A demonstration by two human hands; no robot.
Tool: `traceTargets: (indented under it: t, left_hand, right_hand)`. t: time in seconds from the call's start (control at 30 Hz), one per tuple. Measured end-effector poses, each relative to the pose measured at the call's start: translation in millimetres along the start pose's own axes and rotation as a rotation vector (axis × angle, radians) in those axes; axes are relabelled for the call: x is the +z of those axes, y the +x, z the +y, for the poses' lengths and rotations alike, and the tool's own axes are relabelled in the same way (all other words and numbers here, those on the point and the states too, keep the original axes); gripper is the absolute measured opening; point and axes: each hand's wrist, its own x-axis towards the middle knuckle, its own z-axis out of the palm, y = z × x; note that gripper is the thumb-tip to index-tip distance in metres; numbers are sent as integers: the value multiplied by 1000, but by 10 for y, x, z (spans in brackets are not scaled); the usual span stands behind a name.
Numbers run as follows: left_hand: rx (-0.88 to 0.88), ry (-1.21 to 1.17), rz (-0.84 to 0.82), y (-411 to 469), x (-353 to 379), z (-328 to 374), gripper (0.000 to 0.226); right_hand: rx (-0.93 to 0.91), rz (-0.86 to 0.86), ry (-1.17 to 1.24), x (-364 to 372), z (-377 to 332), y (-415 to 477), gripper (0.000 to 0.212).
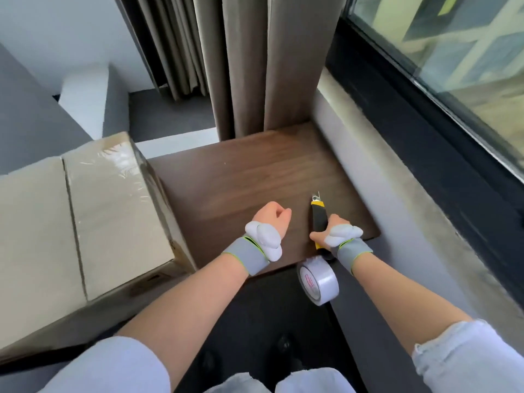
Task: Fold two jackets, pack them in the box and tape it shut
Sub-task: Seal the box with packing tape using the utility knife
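A cardboard box (71,222) sits at the left with its top flaps closed. Clear tape shines across its far end. No jacket is visible. My right hand (331,231) grips a yellow and black utility knife (319,214) with its blade out, held low over the dark wooden table (241,177). A roll of tape (317,280) hangs just below my right wrist at the table's near edge; what holds it is hidden. My left hand (270,219) hovers over the table as a closed fist, and nothing is visible in it.
Brown curtains (249,66) hang behind the table. A grey window ledge (397,222) and a dark-framed window (453,66) run along the right. Dark floor shows below the table, between my arms.
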Motion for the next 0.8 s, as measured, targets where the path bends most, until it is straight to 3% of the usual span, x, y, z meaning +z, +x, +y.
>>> traceTargets:
  t: [0.1,0.17,0.27,0.37,0.5,0.6,0.67,0.8]
  left_hand:
    - [-23,-69,46,-19,-151,-89,18]
    - [-18,-136,105,-50,-321,-110,16]
    - [39,-212,265,-108,-676,-156,12]
    - [91,-224,414,-208,-1037,-240,12]
    - [94,-182,674,-462,-1770,-682,16]
    - [-67,-29,826,-585,-2118,-1127,25]
    - [-255,131,859,-692,-2271,-1490,37]
    - [-483,288,665,-822,-2482,-2075,67]
  right_hand:
    - [-10,-27,-99,76,-87,71,51]
    - [-55,57,-220,83,-264,61,60]
    - [-283,232,-246,32,-847,-146,56]
    - [-522,177,-49,6,-1615,-388,47]
    - [-857,118,-15,231,-2574,-909,32]
    - [-991,99,-14,422,-2844,-1248,51]
    - [-993,161,-176,576,-2975,-1355,57]
    - [-860,163,-456,810,-3264,-1468,59]
